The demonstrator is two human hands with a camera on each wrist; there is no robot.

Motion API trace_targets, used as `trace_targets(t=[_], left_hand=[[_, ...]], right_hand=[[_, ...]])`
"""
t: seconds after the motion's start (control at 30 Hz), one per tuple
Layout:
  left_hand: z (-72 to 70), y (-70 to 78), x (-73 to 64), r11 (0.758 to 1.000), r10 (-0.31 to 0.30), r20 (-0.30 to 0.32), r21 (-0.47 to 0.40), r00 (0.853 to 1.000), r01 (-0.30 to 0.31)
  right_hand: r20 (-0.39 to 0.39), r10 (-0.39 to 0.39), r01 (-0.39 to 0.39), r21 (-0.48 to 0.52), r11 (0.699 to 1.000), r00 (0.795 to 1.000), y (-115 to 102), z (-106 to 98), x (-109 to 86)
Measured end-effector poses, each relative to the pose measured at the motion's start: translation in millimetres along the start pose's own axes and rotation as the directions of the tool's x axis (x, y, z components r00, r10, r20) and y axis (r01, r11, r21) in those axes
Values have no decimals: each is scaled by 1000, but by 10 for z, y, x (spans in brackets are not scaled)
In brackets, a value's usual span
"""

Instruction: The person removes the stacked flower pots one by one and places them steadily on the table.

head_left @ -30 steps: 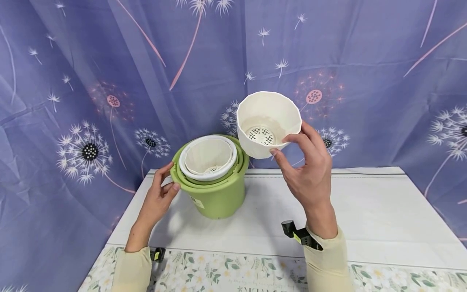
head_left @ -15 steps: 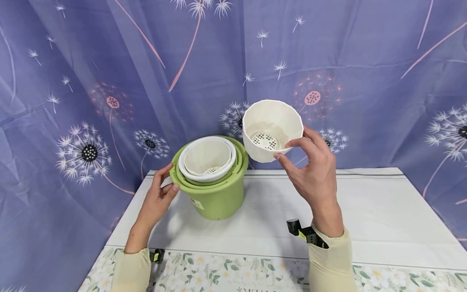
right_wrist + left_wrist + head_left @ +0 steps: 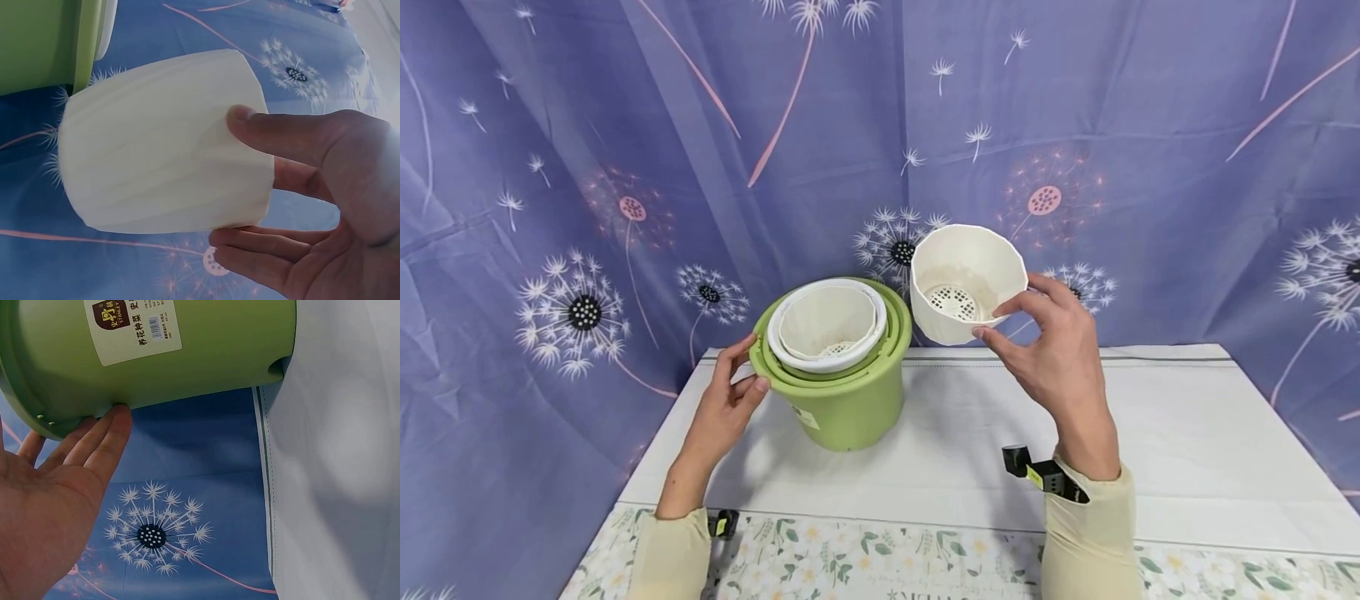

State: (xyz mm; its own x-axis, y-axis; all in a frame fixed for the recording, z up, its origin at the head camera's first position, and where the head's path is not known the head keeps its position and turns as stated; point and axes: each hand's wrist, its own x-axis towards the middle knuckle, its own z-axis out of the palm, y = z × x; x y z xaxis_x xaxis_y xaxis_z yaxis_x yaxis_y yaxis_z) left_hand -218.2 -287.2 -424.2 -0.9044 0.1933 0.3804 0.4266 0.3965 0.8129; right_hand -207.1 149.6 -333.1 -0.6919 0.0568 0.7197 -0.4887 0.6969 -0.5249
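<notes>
In the head view my right hand (image 3: 1060, 358) holds a small white faceted flower pot (image 3: 951, 329) up off the table, mouth tilted toward me, showing its perforated bottom. The right wrist view shows my thumb (image 3: 275, 131) against its outer wall, with fingers at the rim's other side. Left of it stands a large green flower pot (image 3: 850, 417), with other pots nested inside. A white-rimmed pot (image 3: 880, 321) sits within, around a cream faceted pot (image 3: 820, 321). My left hand (image 3: 722, 408) touches the green pot's rim; its fairly straight fingers (image 3: 112, 440) meet the outer wall below.
A white cloth (image 3: 1187, 442) covers the table, with a floral strip (image 3: 850, 550) along the front. Behind and at both sides hangs a purple dandelion curtain (image 3: 820, 225), close to the pots. The green pot bears a label (image 3: 137, 328).
My right hand has moved down and to the right with the white flower pot, widening the gap to the green pot. My left hand stays at the green rim.
</notes>
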Motion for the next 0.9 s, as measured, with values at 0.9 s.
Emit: trace_targets(t=[0.9], left_hand=[[10, -10, -1, 1000, 24, -4, -2, 1000, -24]], right_hand=[[230, 76, -58, -83, 995, 970, 248, 32, -6]])
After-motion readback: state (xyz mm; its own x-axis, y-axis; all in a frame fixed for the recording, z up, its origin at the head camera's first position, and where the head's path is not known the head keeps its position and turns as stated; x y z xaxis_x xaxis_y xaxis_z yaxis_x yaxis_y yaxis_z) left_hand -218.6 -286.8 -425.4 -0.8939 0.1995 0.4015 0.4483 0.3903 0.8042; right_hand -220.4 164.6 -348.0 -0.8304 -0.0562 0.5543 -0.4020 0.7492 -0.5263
